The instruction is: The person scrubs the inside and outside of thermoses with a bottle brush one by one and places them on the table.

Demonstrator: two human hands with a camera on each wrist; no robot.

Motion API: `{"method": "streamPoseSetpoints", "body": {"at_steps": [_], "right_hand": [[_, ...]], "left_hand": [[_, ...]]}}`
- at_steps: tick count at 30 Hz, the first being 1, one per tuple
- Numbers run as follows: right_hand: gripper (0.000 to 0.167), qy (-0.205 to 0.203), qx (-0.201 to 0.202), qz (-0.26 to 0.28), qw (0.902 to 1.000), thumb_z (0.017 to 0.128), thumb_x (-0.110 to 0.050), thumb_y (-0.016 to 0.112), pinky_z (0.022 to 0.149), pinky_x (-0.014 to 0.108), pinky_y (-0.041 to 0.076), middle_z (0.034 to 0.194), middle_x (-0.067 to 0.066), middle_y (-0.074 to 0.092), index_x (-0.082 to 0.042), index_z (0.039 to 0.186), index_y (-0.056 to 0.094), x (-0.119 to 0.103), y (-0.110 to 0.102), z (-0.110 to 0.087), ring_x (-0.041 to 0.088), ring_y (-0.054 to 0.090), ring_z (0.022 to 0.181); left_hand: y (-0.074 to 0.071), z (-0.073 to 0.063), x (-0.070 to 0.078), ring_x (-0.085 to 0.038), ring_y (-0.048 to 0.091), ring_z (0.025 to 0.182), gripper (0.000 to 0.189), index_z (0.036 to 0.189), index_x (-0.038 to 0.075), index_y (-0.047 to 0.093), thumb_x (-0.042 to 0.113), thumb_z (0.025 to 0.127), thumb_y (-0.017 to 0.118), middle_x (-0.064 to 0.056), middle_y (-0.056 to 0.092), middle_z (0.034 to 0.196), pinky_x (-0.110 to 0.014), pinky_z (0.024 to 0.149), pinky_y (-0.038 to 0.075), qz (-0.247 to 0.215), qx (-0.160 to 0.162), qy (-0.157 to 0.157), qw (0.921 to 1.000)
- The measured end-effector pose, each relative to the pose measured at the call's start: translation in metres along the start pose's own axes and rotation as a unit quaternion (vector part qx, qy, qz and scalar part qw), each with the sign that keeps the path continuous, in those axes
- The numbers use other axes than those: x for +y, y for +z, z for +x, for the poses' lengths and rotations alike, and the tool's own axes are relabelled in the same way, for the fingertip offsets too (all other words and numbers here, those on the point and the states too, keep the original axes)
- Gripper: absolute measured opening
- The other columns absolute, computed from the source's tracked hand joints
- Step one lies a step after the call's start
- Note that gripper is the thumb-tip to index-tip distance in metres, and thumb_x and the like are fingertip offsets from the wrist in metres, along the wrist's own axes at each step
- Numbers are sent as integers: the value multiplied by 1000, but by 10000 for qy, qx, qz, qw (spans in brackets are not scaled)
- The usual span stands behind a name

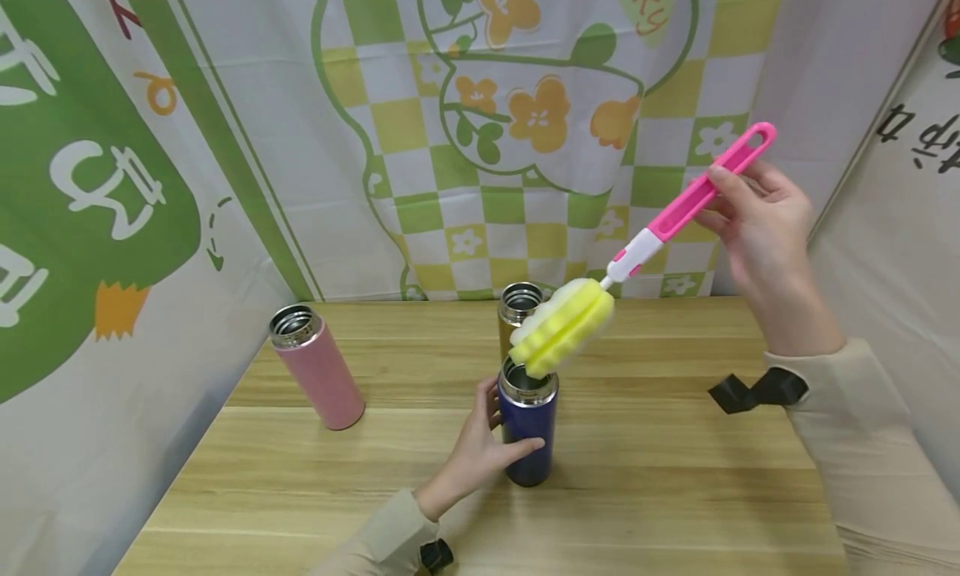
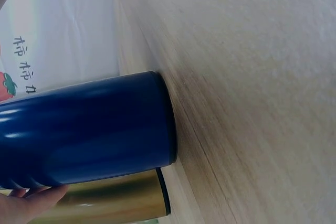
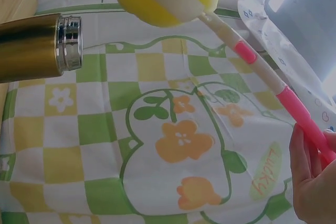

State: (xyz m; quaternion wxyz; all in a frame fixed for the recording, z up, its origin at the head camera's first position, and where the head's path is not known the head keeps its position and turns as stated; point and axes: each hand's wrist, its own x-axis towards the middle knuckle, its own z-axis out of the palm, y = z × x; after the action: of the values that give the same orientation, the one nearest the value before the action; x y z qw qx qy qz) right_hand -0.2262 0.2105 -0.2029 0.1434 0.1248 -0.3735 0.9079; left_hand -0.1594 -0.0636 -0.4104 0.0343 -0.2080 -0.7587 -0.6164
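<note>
A dark blue thermos bottle (image 1: pixel 528 434) stands lidless on the wooden table, and my left hand (image 1: pixel 480 451) grips its side with the thumb across the front. In the left wrist view the blue bottle's base rests on the wood. My right hand (image 1: pixel 765 217) pinches the pink handle of a bottle brush (image 1: pixel 682 209), tilted down to the left. Its yellow and white sponge head (image 1: pixel 566 322) overlaps the blue bottle's mouth in the head view. Right behind stands a gold thermos bottle (image 3: pixel 31 48), also lidless and partly hidden by the sponge and blue bottle.
A pink thermos bottle (image 1: pixel 322 372), its steel mouth uncovered, stands on the left part of the table (image 1: pixel 645 509). A printed curtain (image 1: pixel 495 217) hangs along the table's back edge, with more printed cloth at both sides.
</note>
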Motion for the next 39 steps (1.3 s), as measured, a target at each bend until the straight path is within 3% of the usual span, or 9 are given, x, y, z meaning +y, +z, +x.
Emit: {"method": "streamPoseSetpoints", "body": {"at_steps": [4,10,17,28,39], "right_hand": [[32,-49,-220,-331,9992,72,9,66,62,34,52,80,20,63,8,102,57,-1,14,1,27,63,66],[33,-380,-714,-1230,9891,70,4,70,63,34,51,80,17,63,8,101,58,-2,36,-1,25,63,67],[28,-817,-1382,-2351,9586,72,0,69,62,33,51,79,15,64,8,97,59,-2,62,-5,23,63,69],[22,-971,-2388,-3074,9160,76,0,65,61,29,52,80,11,66,1,98,62,8,82,-3,20,63,69],[19,-1077,-2706,-3892,8739,79,-4,64,63,30,52,81,7,65,2,97,60,24,87,-4,19,63,72]], "left_hand": [[0,0,4,-35,43,113,77,126,3,25,2,67,74,-23,44,122,-48,88,38,26,-58,-51,10000],[1,2,-14,-31,44,113,78,126,10,25,10,67,76,-19,45,123,-46,88,39,69,-63,92,9999],[1,2,-14,-31,44,113,78,127,11,26,12,68,76,-19,45,123,-46,88,39,127,-25,110,9999],[0,2,-15,-32,43,114,78,127,9,25,11,67,76,-19,44,124,-47,89,38,93,-39,110,9999],[0,2,-16,-33,44,113,79,128,9,24,11,68,76,-19,44,123,-47,88,39,150,-63,146,9998]]}}
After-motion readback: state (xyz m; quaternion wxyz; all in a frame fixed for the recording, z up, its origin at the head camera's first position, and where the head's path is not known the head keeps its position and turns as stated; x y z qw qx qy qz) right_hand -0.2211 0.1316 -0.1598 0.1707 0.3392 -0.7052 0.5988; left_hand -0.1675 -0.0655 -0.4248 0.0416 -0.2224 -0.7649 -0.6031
